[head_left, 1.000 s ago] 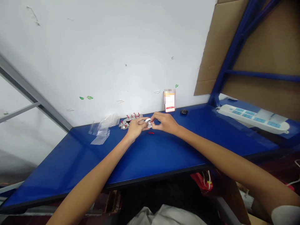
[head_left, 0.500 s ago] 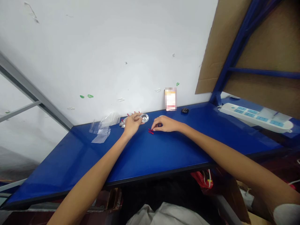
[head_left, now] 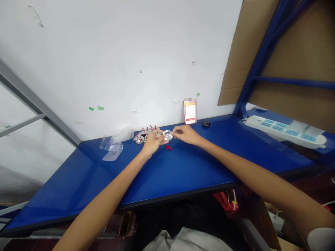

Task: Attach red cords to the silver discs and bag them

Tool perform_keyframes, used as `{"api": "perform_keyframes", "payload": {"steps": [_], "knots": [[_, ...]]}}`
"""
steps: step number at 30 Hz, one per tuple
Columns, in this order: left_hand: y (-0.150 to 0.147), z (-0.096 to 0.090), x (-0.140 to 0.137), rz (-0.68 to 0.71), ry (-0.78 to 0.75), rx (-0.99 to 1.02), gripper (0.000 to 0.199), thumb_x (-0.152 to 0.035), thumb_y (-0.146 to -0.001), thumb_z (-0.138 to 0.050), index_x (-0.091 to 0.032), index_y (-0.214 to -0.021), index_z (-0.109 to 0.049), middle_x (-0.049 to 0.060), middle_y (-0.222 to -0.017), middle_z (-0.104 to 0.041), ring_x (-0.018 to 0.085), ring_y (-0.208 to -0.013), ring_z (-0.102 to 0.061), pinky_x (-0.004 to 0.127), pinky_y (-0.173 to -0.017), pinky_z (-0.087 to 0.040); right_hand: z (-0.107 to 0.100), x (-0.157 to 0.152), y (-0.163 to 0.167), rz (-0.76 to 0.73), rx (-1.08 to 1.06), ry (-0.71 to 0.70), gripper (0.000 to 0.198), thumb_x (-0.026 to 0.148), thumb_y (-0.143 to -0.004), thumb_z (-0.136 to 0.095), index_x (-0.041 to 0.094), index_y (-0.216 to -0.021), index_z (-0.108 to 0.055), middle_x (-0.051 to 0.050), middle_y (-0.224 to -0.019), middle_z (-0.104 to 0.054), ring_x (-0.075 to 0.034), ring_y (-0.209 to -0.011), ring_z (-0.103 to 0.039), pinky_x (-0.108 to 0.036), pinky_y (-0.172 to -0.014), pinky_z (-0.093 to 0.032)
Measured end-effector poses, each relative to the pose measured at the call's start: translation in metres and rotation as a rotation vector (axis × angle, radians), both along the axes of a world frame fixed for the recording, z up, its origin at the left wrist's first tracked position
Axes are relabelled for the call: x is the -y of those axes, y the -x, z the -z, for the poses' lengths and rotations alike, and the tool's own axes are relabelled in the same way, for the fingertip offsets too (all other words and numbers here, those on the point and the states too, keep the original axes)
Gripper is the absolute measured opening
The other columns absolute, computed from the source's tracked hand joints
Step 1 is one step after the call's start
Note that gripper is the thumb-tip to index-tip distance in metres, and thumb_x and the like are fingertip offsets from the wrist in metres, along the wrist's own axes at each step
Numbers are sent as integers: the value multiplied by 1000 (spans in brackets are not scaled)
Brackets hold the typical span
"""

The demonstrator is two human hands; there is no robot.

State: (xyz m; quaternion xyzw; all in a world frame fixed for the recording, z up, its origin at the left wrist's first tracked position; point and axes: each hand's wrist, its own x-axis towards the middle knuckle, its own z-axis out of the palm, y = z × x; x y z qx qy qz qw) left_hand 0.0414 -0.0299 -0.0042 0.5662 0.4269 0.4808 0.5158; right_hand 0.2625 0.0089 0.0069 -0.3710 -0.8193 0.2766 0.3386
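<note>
My left hand (head_left: pixel 154 142) pinches a shiny round metal disc (head_left: pixel 168 135) with a raised ring at its middle, held just above the blue table. At the disc's right edge is my right hand (head_left: pixel 186 134), thumb and fingertips pressed together. Whatever those fingertips hold, if anything, is too small to make out. Red cord loops (head_left: pixel 168 147) lie on the table below the disc. Behind my left hand, a pile of similar metal discs (head_left: pixel 140 139) rests near the wall, with red loops on several of them, partly covered by the hand.
Clear plastic bags (head_left: pixel 115 143) lie on the blue table (head_left: pixel 183 170), left of the pile. A small card or screen (head_left: pixel 190 111), blurred out, leans on the wall. Near it sits a small black object (head_left: pixel 206 124). A white power strip (head_left: pixel 285 131) lies at the right.
My left hand has brought the disc to the right and slightly down, uncovering more of the pile. My right hand has lifted from the red cords to the disc's edge.
</note>
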Motion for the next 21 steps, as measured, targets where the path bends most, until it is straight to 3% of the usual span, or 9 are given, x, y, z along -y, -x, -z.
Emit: {"api": "perform_keyframes", "payload": {"steps": [6, 10, 17, 21], "knots": [[13, -4, -12, -93, -89, -129, 34, -43, -95, -74, -16, -110, -60, 15, -106, -81, 19, -79, -79, 34, -73, -65, -7, -18, -22, 280, 74, 87, 17, 23, -88, -60, 18, -77, -72, -2, -72, -74, -16, -67, -65, -26, -63, -41], [20, -5, -17, -140, -148, -160, 29, -40, -94, -70, -17, -110, -60, 12, -103, -80, 18, -75, -76, 31, -68, -62, 0, -38, -44, 406, 191, 64, 21, 22, -90, -57, 18, -75, -72, -4, -80, -76, -18, -73, -65, -26, -63, -39], [20, -4, -14, -163, -245, -346, 20, -36, -94, -65, -20, -105, -65, 4, -80, -73, 18, -63, -70, 32, -62, -57, 15, -49, -52, 379, 370, -14, 31, 36, -96, -60, 20, -71, -69, -6, -81, -76, -19, -71, -64, -28, -62, -35], [28, -10, -14, -247, -402, -634, 14, -32, -97, -59, -23, -100, -69, 2, -79, -73, 20, -68, -69, 34, -71, -54, 13, -48, -54, 383, 391, -52, 39, 39, -101, -54, 21, -69, -67, -7, -78, -74, -20, -70, -64, -29, -61, -33]]}}
